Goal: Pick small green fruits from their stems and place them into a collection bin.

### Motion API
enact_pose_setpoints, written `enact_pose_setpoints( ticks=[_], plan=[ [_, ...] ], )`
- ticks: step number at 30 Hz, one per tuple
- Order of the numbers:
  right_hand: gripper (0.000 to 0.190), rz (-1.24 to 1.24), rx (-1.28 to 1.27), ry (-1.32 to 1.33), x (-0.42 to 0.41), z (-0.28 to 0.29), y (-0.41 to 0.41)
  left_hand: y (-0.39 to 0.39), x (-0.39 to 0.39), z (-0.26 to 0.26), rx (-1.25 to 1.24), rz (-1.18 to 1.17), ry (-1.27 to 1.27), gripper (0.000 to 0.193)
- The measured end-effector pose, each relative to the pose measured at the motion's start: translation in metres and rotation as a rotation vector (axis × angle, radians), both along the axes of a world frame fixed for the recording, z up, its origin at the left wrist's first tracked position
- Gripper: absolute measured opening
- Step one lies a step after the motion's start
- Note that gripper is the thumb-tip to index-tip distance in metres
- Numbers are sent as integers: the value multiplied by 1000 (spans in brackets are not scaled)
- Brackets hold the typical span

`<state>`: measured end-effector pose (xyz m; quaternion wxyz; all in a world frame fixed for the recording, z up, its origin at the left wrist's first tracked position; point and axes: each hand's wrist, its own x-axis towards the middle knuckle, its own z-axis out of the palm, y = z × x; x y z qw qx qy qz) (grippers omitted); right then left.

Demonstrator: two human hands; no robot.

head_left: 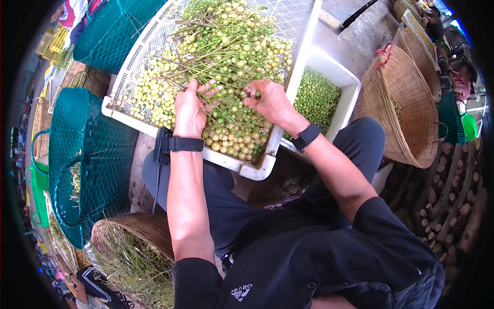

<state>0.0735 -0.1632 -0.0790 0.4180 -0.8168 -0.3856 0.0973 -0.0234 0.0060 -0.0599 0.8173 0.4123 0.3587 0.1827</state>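
My left hand (pixel 192 110) is closed around green stems of small round berries, over a white plastic mesh tray (pixel 131 120). Just right of it, my right hand (pixel 270 101) pinches a berry between thumb and fingers, close to the same stems. Under and beyond both hands lies a heap of stalks (pixel 208 58) with green and yellowish round berries (pixel 231 145) loose around them. Beside the tray, at my right forearm, a white box (pixel 349 92) holds smaller green berries (pixel 318 96).
Teal woven baskets (pixel 104 154) stand at the left. A wicker basket (pixel 135 231) full of bare stems (pixel 131 262) is near my left elbow. On the right are a large wicker basket (pixel 413 127) and stacked cut logs (pixel 447 204). Other people sit farther off.
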Motion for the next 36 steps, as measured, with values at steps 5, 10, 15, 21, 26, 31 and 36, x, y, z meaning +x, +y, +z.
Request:
enact_pose_setpoints(
  ticks=[5,10,15,21,26,31,36],
  plan=[
    [27,33,-4,-68,0,0,3,16,0,-15,-87,-9,-32,29],
    [18,55,149,257,2,10,-15,17,2,-14,-60,65,2,29],
    [29,118,126,757,3,16,-20,34,-1,-31,-78,41,90,35],
    [30,87,156,626,-4,0,10,32,0,-32,-76,-24,85,35],
    [15,7,240,682,-12,-4,20,29,0,-27,-117,15,24,33],
    [15,113,46,801,-4,14,-3,22,0,-19,-156,64,15,32],
    [18,183,25,867,0,32,-28,14,3,-10,-52,151,86,30]
  ],
)
